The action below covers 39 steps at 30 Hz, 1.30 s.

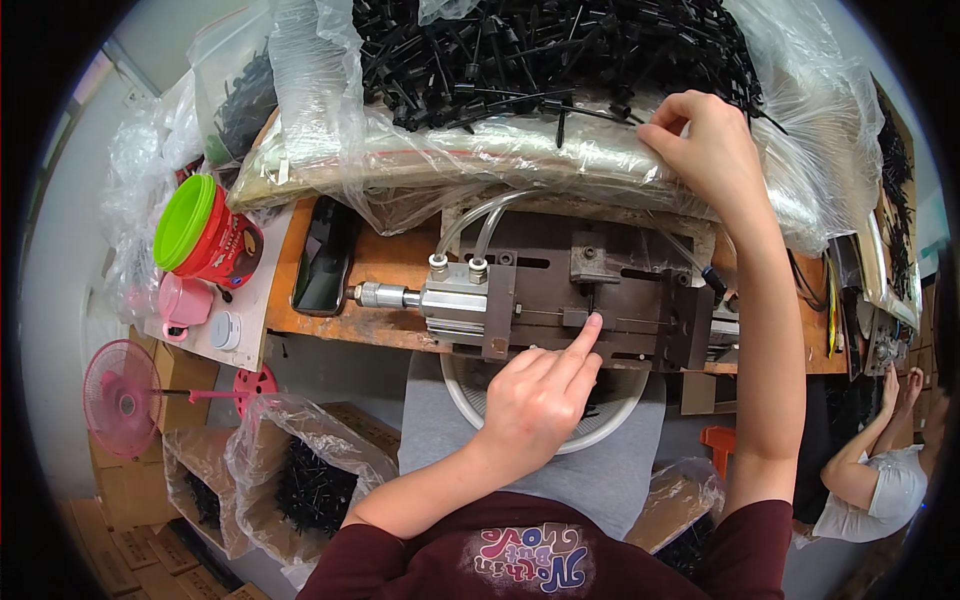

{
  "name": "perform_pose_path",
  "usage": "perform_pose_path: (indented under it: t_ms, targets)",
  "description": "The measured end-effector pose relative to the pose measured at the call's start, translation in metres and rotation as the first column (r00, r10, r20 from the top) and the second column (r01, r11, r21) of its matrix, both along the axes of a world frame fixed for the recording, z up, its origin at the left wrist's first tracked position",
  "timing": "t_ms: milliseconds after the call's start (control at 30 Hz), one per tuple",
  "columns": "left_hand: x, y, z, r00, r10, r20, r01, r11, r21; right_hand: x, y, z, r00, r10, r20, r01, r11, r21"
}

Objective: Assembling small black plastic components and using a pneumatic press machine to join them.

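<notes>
Two bare hands are at work, well apart. One, the left hand [535,405], has its index finger stretched out onto a small dark block [575,318] in the middle of the machine [540,280], the other fingers loosely curled and grasping nothing that shows. The right hand [705,145] is at the near edge of the pile of black pieces [560,50], thumb and fingertips drawn together; I cannot tell whether they have caught a piece.

The step in hand looks like steadying work at the block while fetching from the pile; the next move seems to call for a firm pinch on one single piece, free of its neighbours.

The machine has two clear hoses [487,225] on one silver cylinder [455,300]. The pieces in the pile are too many and tangled to count. Below the machine is one white basin [628,405]. To the left are one phone [325,255], one red bucket [210,240], one pink cup [184,303] and one pink fan [122,398]. One co-worker [870,490] shows at the far right.
</notes>
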State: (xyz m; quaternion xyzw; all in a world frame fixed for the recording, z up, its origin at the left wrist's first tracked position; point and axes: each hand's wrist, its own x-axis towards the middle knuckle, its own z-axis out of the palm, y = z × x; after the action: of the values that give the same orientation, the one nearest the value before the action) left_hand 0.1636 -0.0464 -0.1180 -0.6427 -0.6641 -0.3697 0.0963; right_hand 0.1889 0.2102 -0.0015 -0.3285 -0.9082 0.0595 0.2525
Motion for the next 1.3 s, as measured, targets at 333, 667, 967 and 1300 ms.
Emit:
perform_pose_path:
  t_ms: [333, 667, 967, 1300]
  targets:
    - [0.002, -0.002, -0.001, 0.997, 0.065, 0.052, -0.062, 0.996, -0.060, 0.056, -0.046, 0.005, 0.823, 0.164, -0.543, -0.250, 0.964, -0.088]
    - [0.001, -0.004, -0.003, 0.994, 0.070, 0.089, -0.062, 0.994, -0.094, 0.091, -0.080, -0.016, 0.685, 0.420, -0.595, -0.525, 0.851, -0.004]
    - [0.001, -0.005, 0.002, 0.995, 0.079, 0.063, -0.071, 0.990, -0.118, 0.111, -0.115, -0.043, 0.567, 0.229, -0.792, -0.581, 0.792, -0.187]
    - [-0.011, -0.027, 0.081, 0.385, -0.421, 0.822, 0.469, 0.856, 0.219, 0.134, -0.149, -0.072, 0.724, 0.104, -0.682, -0.297, 0.939, -0.173]
